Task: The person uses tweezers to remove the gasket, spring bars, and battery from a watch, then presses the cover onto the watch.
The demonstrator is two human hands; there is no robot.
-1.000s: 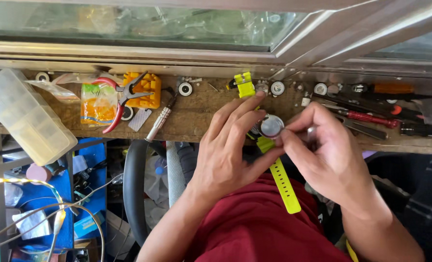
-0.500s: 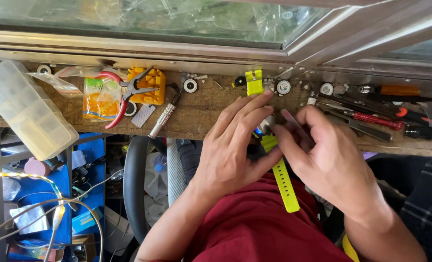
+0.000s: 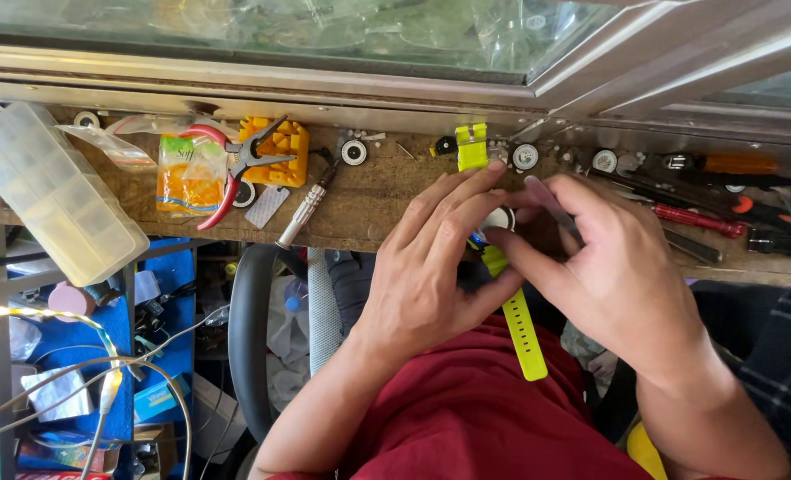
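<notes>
A watch case (image 3: 500, 218) sits pinched between the fingertips of the left hand (image 3: 431, 267) and the right hand (image 3: 609, 267), both grasping it. Its yellow-green strap (image 3: 522, 324) hangs from the fingers lengthwise toward the person's body, just right of the left thumb.

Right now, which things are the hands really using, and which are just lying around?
In use:
left hand
right hand
watch
yellow-green strap

Lying about:
red-handled pliers
clear plastic box
orange tool holder
metal screwdriver
spare yellow strap piece
red screwdriver
</notes>
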